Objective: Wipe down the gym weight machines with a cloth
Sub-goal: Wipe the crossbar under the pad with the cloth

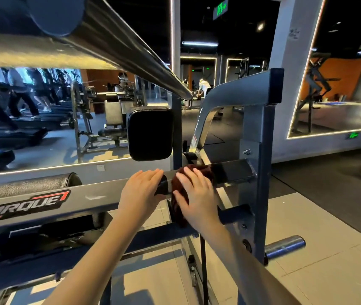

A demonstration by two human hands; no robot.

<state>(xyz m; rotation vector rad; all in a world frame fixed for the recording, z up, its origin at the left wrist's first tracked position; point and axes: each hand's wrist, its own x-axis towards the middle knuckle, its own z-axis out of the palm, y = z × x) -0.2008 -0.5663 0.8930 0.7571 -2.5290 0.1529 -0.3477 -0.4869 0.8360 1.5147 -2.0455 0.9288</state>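
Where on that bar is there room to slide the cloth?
Bare bar lies right of the cloth, up to the upright post. Leftward is crowded: the left hand rests there; the right hand presses the cloth.

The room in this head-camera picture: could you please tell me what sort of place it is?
Most likely a commercial gym. A padded weight machine labelled TORQUE fills the foreground, people walk on treadmills at left, and the right hand presses a dark cloth on the machine's bar.
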